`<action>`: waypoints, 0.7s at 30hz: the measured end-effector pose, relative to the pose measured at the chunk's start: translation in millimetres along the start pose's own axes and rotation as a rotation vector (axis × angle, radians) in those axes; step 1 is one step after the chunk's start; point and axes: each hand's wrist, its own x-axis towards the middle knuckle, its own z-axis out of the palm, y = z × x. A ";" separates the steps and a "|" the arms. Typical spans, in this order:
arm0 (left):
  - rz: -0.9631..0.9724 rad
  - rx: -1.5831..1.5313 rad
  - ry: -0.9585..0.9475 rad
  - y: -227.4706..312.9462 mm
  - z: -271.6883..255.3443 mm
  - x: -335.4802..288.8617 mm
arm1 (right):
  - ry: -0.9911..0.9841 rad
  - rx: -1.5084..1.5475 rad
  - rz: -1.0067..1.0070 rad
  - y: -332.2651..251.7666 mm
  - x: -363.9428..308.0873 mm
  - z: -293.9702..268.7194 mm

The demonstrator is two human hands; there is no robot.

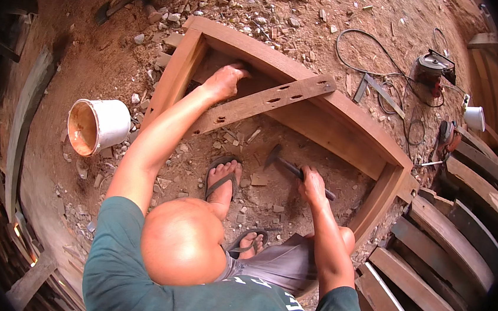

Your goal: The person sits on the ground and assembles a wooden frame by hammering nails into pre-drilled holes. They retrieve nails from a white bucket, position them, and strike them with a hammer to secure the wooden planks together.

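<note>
My right hand is wrapped round the handle of a hammer, whose dark head points left over the dirt inside a wooden frame. Toward the frame's far left corner reaches my left hand, its fingers curled together beside the far rail. What they hold, if anything, is too small to make out. A slotted wooden board slants across that corner, with its right end resting over the far rail. My left forearm covers part of the board's lower left end.
A white bucket lies tipped at the left. Beyond the frame's far right are a metal square, a circular saw, another power tool and loose cables. Stacked planks fill the right side. Stone chips and wood scraps litter the ground.
</note>
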 end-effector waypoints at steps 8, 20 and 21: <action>-0.132 -0.250 0.383 11.1 -73.2 -39.5 | 0.448 0.434 -0.127 -58.3 68.3 -154.3; -0.611 -0.381 0.630 -53.8 -146.3 -208.9 | 0.215 0.054 0.452 153.0 305.8 -194.4; -0.631 -0.366 0.602 -53.6 -144.1 -219.8 | 0.189 0.012 0.517 154.3 315.9 -190.2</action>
